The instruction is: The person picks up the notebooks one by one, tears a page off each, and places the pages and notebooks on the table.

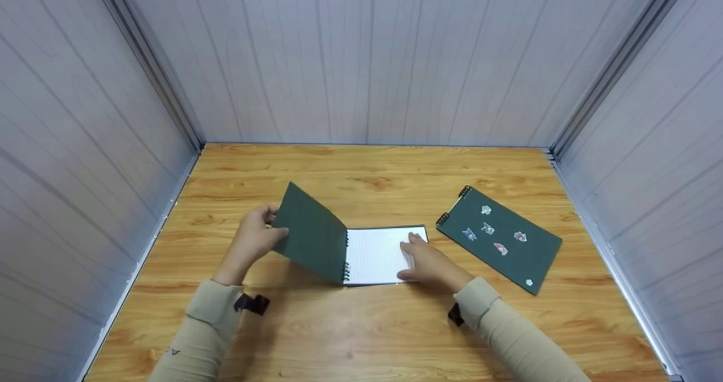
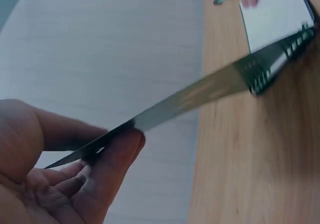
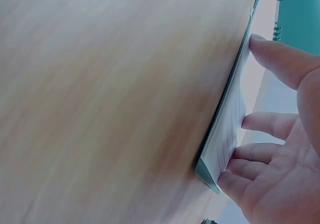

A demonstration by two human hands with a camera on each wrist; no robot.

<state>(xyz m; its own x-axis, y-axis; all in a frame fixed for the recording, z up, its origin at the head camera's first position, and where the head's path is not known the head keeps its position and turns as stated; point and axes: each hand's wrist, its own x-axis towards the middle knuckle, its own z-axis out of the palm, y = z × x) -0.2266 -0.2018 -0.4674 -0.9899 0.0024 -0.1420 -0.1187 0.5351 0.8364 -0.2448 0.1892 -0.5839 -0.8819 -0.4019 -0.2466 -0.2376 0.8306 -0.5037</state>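
Note:
A spiral notebook with lined white pages (image 1: 373, 256) lies on the wooden table, its dark green cover (image 1: 313, 235) raised and tilted to the left. My left hand (image 1: 254, 238) pinches the free edge of that cover between thumb and fingers, as the left wrist view also shows on the cover (image 2: 185, 96). On the right part of the open page rests my right hand (image 1: 427, 262), its fingers spread and their tips touching the paper. In the right wrist view the fingertips (image 3: 239, 181) touch the lined page (image 3: 227, 139) near its edge.
A second dark green spiral notebook (image 1: 500, 241), shut and dotted with several small stickers, lies at an angle on the right. The wooden table (image 1: 361, 325) is bounded by white panel walls (image 1: 361, 60) at the back and both sides.

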